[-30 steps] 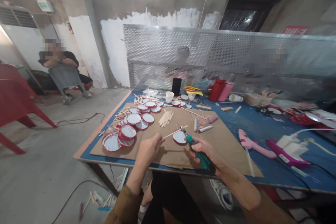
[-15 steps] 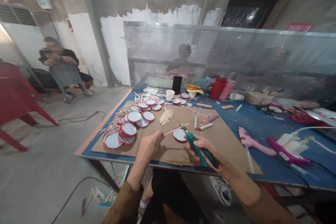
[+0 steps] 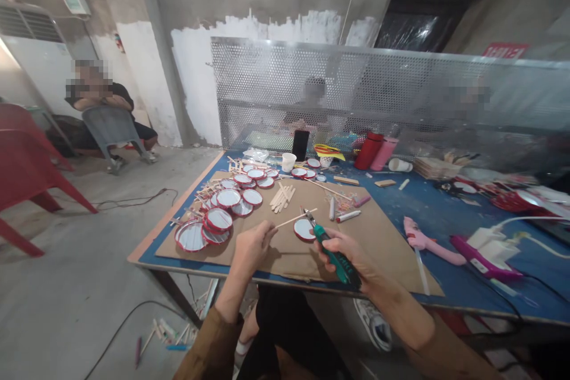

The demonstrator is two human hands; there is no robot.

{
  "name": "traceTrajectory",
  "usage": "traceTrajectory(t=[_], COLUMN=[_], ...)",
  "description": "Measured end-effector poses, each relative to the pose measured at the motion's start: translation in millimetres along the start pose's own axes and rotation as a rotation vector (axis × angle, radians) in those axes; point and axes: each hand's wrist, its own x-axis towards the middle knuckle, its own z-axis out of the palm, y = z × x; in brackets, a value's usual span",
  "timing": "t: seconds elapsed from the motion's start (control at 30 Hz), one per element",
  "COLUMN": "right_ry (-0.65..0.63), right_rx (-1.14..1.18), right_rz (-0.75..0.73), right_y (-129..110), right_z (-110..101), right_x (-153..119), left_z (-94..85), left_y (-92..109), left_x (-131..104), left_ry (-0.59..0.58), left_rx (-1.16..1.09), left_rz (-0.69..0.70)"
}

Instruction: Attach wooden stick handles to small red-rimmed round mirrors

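Pinched in my left hand point(image 3: 255, 244) is a thin wooden stick point(image 3: 291, 219) that points up and to the right. My right hand point(image 3: 341, 252) is wrapped round green-handled pliers point(image 3: 336, 258), whose metal jaws meet the stick near its far end. Below the jaws a red-rimmed white disc point(image 3: 304, 229) lies on the brown cardboard point(image 3: 285, 261). Flat wooden sticks point(image 3: 282, 196) are piled just beyond my hands. Several more red-rimmed discs point(image 3: 219, 219) are heaped at the cardboard's left side.
Markers point(image 3: 348, 215) lie right of the disc. A pink glue gun point(image 3: 430, 240) and a purple power strip point(image 3: 485, 258) are farther right. A phone point(image 3: 300, 145), paper cup point(image 3: 288, 161) and red bottle point(image 3: 369, 150) stand at the back. A person sits at the far left.
The plier handles have come closer together in my right hand, and the jaws have shifted slightly left along the stick. My left hand has barely moved.
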Motion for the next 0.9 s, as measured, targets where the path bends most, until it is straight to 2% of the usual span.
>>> traceTrajectory(t=[0.17,0.3,0.47,0.63,0.77,0.9], right_ry=[0.054,0.027,-0.019,-0.067,-0.087,-0.098], right_rx=[-0.074,-0.049,0.144,0.347,0.409,0.462], right_rz=[-0.013,0.011,0.031,0.067,0.062,0.084], right_y=[-0.7,-0.4,2.9,21.8,33.7,35.2], right_z=[-1.3,-5.1,-2.4,2.1,4.0,0.6], right_x=[-1.0,-1.2,-1.3,5.3,9.9,6.8], left_z=[3.3,4.2,2.5,3.9,4.6,4.6], left_y=[-1.7,-1.1,-1.3,-4.3,-4.6,-3.8], left_x=[-0.4,0.9,4.8,6.4,5.5,5.4], left_ry=[0.035,0.027,-0.002,0.007,0.012,0.026], left_rx=[-0.015,-0.020,-0.110,-0.222,-0.155,-0.056], left_rz=[0.053,0.077,0.075,0.077,0.084,0.108])
